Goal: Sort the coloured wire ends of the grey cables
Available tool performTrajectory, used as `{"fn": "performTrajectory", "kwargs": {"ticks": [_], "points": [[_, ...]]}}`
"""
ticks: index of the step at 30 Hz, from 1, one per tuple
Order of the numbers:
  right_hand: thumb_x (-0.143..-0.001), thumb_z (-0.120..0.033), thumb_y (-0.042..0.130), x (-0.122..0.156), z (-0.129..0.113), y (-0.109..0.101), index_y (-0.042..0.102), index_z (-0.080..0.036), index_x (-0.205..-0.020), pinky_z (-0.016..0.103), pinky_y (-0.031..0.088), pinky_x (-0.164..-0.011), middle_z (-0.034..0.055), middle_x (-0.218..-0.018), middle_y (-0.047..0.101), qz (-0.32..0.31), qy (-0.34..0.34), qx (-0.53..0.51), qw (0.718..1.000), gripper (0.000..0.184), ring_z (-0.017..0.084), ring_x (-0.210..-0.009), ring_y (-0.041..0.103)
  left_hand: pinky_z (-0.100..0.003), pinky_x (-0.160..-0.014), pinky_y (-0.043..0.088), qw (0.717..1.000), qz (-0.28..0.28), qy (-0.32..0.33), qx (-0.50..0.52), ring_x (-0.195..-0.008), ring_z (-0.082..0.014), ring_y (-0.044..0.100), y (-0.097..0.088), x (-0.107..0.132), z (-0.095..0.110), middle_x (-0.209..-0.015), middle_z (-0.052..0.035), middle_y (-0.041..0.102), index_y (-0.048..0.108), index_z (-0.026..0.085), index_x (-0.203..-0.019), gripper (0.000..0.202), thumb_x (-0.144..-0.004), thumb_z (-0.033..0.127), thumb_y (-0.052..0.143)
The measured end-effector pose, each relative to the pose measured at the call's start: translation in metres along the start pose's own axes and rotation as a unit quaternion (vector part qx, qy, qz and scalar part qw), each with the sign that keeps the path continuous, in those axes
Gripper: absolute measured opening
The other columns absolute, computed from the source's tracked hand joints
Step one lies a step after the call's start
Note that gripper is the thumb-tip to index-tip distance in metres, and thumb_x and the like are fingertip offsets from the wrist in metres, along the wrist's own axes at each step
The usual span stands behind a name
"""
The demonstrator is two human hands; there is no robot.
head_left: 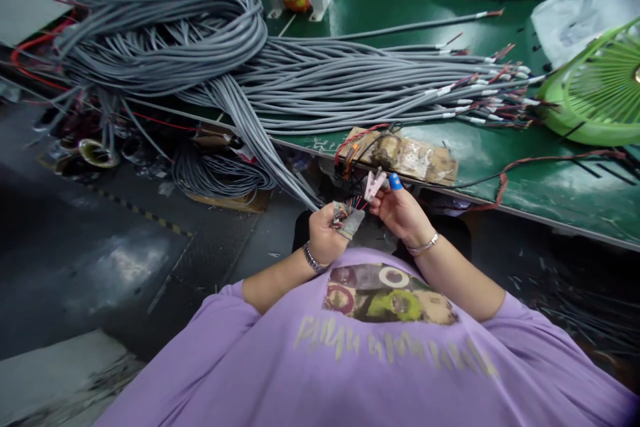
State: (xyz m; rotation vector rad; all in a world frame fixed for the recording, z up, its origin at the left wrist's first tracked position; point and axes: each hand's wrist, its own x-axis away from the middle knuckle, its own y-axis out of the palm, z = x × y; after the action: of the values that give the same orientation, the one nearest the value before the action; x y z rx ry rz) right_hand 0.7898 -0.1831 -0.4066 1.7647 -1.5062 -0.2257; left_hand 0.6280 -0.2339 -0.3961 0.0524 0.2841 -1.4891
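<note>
My left hand (pixel 324 235) is closed around the end of a bundle of grey cables (pixel 283 163), in front of my body. Thin coloured wires (pixel 356 203) fan out from its fingers towards the right. Greyish wrapping covers the fingertips of that hand. Just to the right, my right hand (pixel 400 215) pinches a pale pink clothespin-like clip (pixel 375 185), close to the wire ends. A blue cover (pixel 395 181) sits on one of its fingertips. Whether the clip touches a wire I cannot tell.
Many grey cables (pixel 340 83) with stripped ends lie along the green table (pixel 370 3). A worn wooden block (pixel 417 159) with wires sits at its front edge. A green fan (pixel 595 87) stands at the right. Another cable coil (pixel 220 173) lies below the table.
</note>
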Motion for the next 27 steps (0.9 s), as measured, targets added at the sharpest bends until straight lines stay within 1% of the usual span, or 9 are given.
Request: {"fn": "performTrajectory", "kwargs": {"ticks": [3,5,12,15,17,19,21,23,27], "points": [[-0.072,-0.069,0.07,-0.001,-0.002,0.007,0.064,-0.018,-0.08,0.02,0.038,-0.045,-0.0007,-0.067,0.062,-0.006,-0.01,0.029,1.0,0.052,0.007,-0.052,0.046,-0.021,-0.053,0.042,0.996,0.022,0.077,-0.04,-0.049,-0.0078,0.048,0.004,-0.006,-0.004,-0.054,0.0032,0.055,0.062,0.017,-0.063,0.023,-0.074,0.032,0.076],[-0.069,-0.069,0.073,-0.003,-0.002,0.011,0.064,-0.018,-0.077,0.019,0.039,-0.046,-0.0009,-0.065,0.061,0.0,-0.021,0.037,0.999,0.052,0.007,-0.052,0.047,-0.022,-0.054,0.042,0.992,0.035,0.104,-0.061,-0.05,-0.0079,0.046,0.006,-0.009,-0.007,-0.054,0.0036,0.053,0.06,0.018,-0.062,0.024,-0.074,0.031,0.075],[-0.064,-0.062,0.081,-0.006,0.002,0.015,0.059,-0.019,-0.071,0.02,0.037,-0.045,-0.0041,-0.058,0.056,0.014,-0.047,0.021,0.999,0.049,0.007,-0.049,0.044,-0.024,-0.055,0.042,0.989,0.054,0.1,-0.099,-0.051,-0.0094,0.045,0.007,-0.016,-0.008,-0.055,0.0031,0.052,0.06,0.019,-0.062,0.024,-0.073,0.034,0.074],[-0.06,-0.057,0.085,-0.007,0.007,0.014,0.054,-0.02,-0.065,0.02,0.034,-0.045,-0.0074,-0.051,0.047,0.045,-0.104,0.048,0.992,0.049,0.006,-0.046,0.039,-0.023,-0.056,0.041,0.988,0.053,0.104,-0.098,-0.05,-0.0084,0.044,0.006,-0.016,-0.006,-0.054,0.0039,0.051,0.059,0.019,-0.061,0.024,-0.07,0.031,0.078],[-0.065,-0.063,0.08,-0.01,0.011,0.012,0.051,-0.02,-0.061,0.021,0.034,-0.045,-0.0072,-0.048,0.044,0.086,-0.155,0.074,0.981,0.051,0.006,-0.046,0.039,-0.022,-0.055,0.04,0.988,0.054,0.114,-0.089,-0.05,-0.0079,0.044,0.006,-0.016,-0.005,-0.054,0.0046,0.05,0.059,0.018,-0.061,0.023,-0.07,0.027,0.078],[-0.07,-0.071,0.07,-0.012,0.015,0.01,0.053,-0.021,-0.06,0.023,0.036,-0.047,-0.0054,-0.048,0.046,0.106,-0.177,0.088,0.974,0.054,0.007,-0.046,0.042,-0.022,-0.054,0.039,0.987,0.049,0.129,-0.086,-0.05,-0.0078,0.044,0.006,-0.016,-0.005,-0.054,0.0048,0.05,0.059,0.018,-0.062,0.021,-0.072,0.025,0.076],[-0.073,-0.076,0.063,-0.014,0.017,0.011,0.057,-0.021,-0.062,0.023,0.038,-0.048,-0.0031,-0.051,0.053,0.092,-0.154,0.073,0.981,0.056,0.009,-0.048,0.046,-0.022,-0.053,0.039,0.984,0.039,0.145,-0.094,-0.05,-0.008,0.045,0.006,-0.015,-0.006,-0.055,0.0044,0.051,0.06,0.018,-0.064,0.017,-0.074,0.023,0.074],[-0.072,-0.077,0.063,-0.014,0.014,0.015,0.062,-0.02,-0.068,0.024,0.039,-0.047,-0.0013,-0.057,0.06,0.068,-0.104,0.037,0.992,0.056,0.01,-0.049,0.051,-0.022,-0.054,0.04,0.983,0.026,0.151,-0.104,-0.05,-0.0083,0.046,0.007,-0.015,-0.006,-0.056,0.0038,0.053,0.061,0.018,-0.066,0.016,-0.075,0.024,0.072],[-0.071,-0.073,0.067,-0.014,0.006,0.027,0.064,-0.019,-0.07,0.023,0.042,-0.047,-0.0005,-0.06,0.064,0.074,-0.042,-0.03,0.996,0.054,0.01,-0.05,0.054,-0.024,-0.056,0.043,0.986,0.016,0.117,-0.116,-0.051,-0.0098,0.047,0.008,-0.014,-0.006,-0.055,0.0026,0.054,0.061,0.019,-0.065,0.021,-0.075,0.032,0.072]]}}
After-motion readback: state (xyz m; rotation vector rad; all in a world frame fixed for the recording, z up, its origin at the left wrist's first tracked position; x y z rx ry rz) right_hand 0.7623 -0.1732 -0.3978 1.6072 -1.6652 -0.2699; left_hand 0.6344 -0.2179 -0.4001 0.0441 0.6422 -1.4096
